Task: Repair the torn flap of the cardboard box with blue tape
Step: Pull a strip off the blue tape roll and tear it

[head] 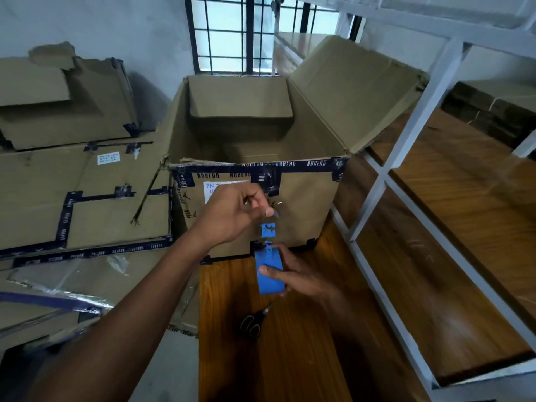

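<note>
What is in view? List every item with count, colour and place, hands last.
box: one, brown, open, standing on the wooden surface, dark printed tape along its top edge
tape roll: one, blue, in front of the box, held in the right hand
tape strip: one, blue printed, pulled up from the roll to the left hand
scissors: one pair, black handles, lying on the wood below the roll
label: one, white, on the box front, partly hidden by the left hand
flattened boxes: several, brown with dark tape, stacked at left
shelving: one frame, white, with wooden boards, at right
window: one, dark bars, behind the box
left hand: fingers pinch the strip's end
right hand: fingers grip the roll
</note>
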Available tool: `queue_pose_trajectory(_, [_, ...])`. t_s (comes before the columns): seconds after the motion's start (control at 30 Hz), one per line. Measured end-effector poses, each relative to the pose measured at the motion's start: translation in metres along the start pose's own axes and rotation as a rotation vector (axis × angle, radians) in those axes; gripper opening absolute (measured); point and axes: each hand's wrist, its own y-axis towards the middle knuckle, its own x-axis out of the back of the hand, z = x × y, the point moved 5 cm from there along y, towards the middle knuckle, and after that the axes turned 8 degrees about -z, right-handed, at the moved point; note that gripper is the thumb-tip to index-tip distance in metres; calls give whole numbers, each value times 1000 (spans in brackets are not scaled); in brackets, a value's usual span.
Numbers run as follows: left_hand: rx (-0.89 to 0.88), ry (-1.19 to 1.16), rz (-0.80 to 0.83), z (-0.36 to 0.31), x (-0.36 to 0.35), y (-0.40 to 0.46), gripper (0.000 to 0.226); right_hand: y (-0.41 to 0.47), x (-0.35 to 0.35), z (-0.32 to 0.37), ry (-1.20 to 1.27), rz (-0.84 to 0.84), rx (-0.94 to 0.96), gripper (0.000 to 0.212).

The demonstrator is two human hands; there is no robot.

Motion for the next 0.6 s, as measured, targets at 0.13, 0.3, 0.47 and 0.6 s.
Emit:
queue_pose_trajectory(0.13, [13, 15, 18, 0, -2, -3, 9, -2, -9, -10, -22, 16, 15, 96])
queue_pose_trajectory(0.3, [-38, 81, -1, -11, 2, 0, 14, 1, -11, -22, 105, -34, -4, 73])
queue_pose_trajectory(0.47, [-125, 175, -20, -29, 12, 14, 17, -2, -1, -14, 104, -59, -62, 57])
queue_pose_trajectory(0.6, [-106, 131, 26, -19, 5, 12, 13, -1, 2, -24, 43, -52, -57, 82])
